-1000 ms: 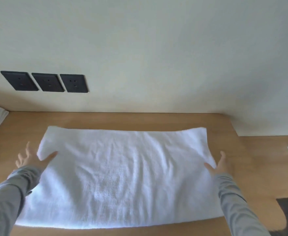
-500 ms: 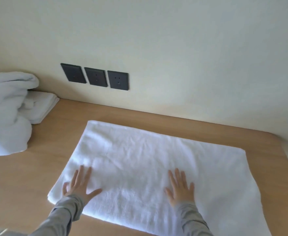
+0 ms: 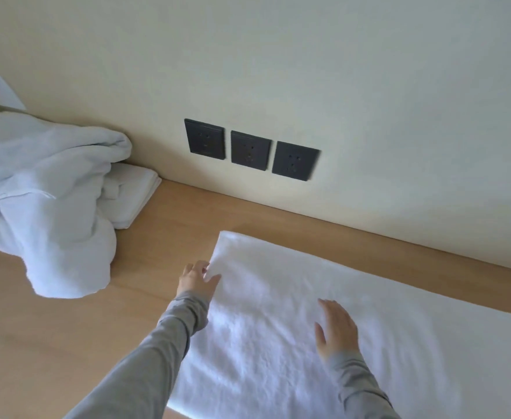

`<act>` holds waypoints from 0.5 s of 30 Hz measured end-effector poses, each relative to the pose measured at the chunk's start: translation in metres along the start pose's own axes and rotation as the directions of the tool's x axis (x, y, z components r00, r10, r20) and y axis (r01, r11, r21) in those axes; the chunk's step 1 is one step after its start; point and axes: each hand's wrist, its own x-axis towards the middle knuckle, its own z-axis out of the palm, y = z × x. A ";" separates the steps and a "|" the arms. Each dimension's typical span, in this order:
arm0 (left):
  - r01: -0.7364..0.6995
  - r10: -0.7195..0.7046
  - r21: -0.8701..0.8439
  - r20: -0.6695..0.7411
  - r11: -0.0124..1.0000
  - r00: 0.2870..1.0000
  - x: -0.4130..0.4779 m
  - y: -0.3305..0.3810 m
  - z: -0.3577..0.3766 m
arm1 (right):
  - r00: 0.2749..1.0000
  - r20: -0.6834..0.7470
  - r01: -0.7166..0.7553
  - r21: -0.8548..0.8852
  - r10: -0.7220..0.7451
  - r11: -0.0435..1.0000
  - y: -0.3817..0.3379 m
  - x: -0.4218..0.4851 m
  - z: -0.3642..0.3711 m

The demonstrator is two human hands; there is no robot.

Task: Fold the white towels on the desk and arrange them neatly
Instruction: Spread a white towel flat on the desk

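The towel (image 3: 405, 352) lies under the right hand (image 3: 337, 328), the left hand (image 3: 195, 280) touching its edge.

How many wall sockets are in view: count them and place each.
3, in a row on the wall above the desk: left socket, middle socket, right socket. None seems hidden.

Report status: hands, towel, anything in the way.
Left hand at left edge of flat white terry towel, grip unclear. Right hand flat on it. Towel spread on wooden desk. Crumpled white towel heap lies left, apart.
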 end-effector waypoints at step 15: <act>-0.040 0.079 -0.346 0.100 0.937 0.992 0.050 0.018 -0.001 | 0.979 0.011 0.193 0.299 -0.206 0.935 -0.178 0.153 -0.026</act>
